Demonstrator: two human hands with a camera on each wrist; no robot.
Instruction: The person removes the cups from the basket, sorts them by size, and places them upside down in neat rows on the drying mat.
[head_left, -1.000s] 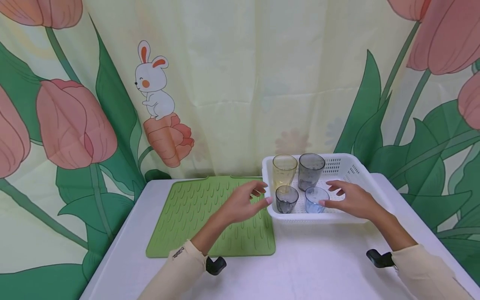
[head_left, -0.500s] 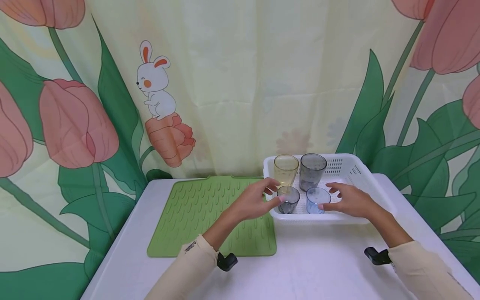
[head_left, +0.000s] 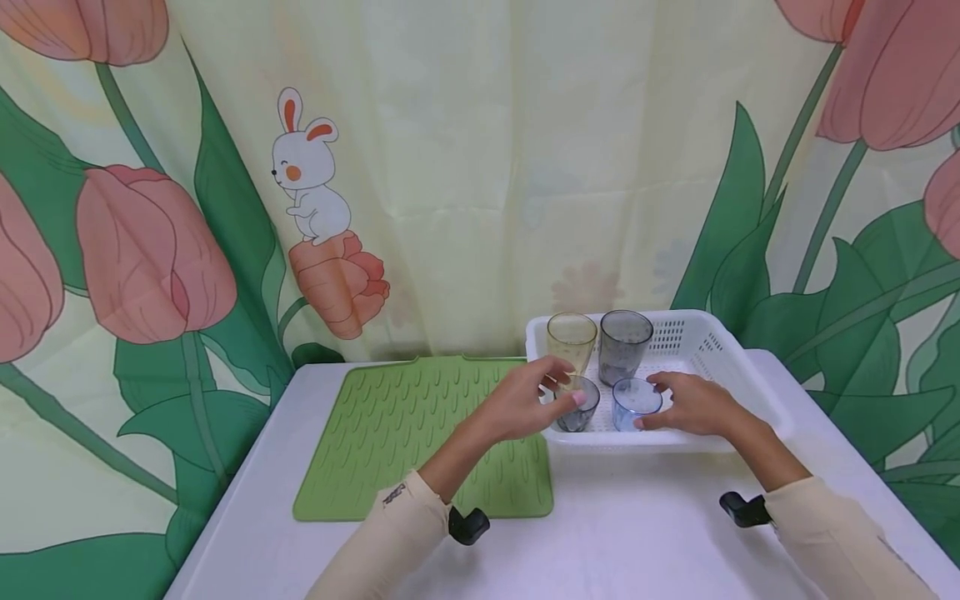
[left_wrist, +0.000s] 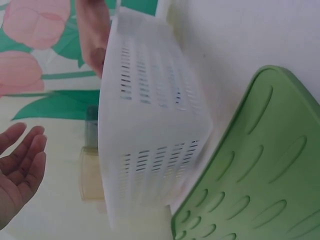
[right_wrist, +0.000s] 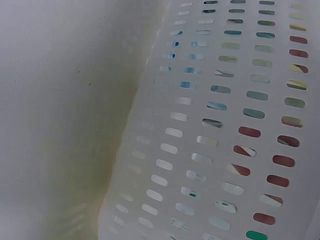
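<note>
My left hand (head_left: pixel 517 406) hovers at a small grey glass (head_left: pixel 576 419), thumb overlapping its rim and fingers behind. In the left wrist view that hand (left_wrist: pixel 20 170) shows relaxed, slightly bent fingers above the basket, nothing in them. With thumb in front and fingers at the far rim, my right hand (head_left: pixel 693 402) grips a small blue glass (head_left: pixel 626 404) by its right side. Both glasses stand upright in the front of a white perforated basket (head_left: pixel 637 442). Behind them stand a tall amber glass (head_left: pixel 572 335) and a tall grey glass (head_left: pixel 624 354). The right wrist view hides the right hand.
Left of the basket lies a green ridged mat (head_left: pixel 390 442) on a white tablecloth (head_left: pixel 622 533). The basket wall (right_wrist: pixel 195 131) fills much of the right wrist view. A printed curtain (head_left: pixel 465 167) hangs close behind the table.
My left hand has moved right, from the basket's left rim to over the small grey glass. The right hand has lowered slightly and closed in on the blue glass. The glasses stay put.
</note>
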